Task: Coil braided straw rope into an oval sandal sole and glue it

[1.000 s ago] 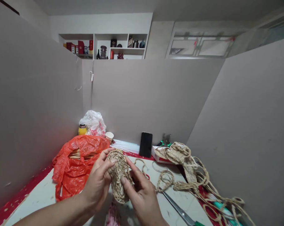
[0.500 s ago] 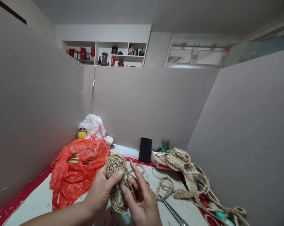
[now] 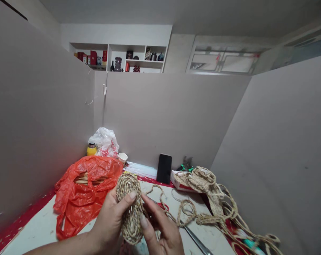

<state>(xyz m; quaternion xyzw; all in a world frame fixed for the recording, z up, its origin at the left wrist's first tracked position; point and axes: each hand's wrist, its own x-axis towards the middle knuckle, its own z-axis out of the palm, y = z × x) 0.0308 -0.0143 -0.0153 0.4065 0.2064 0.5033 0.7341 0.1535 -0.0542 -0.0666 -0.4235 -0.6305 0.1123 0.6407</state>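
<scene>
An oval sole-shaped coil of braided straw rope stands nearly upright before me. My left hand is closed on its left edge, thumb pressed across the front. At its right edge, the thumb and fingers of my right hand curl in and touch the braid. Part of the right fingers lies hidden behind the thumb and coil. A loose length of straw braid trails from behind the right hand toward a loop of braid on the table.
A red plastic bag with straw-coloured material sits left. Behind stand a white bag, yellow jar, paper cup and phone. Green-handled pliers, heaped braid and a metal tool lie right. Grey partitions enclose the table.
The coil and my left hand have shifted slightly left and turned the coil's face more toward me. My right index finger has lowered from its raised position to the coil's right edge.
</scene>
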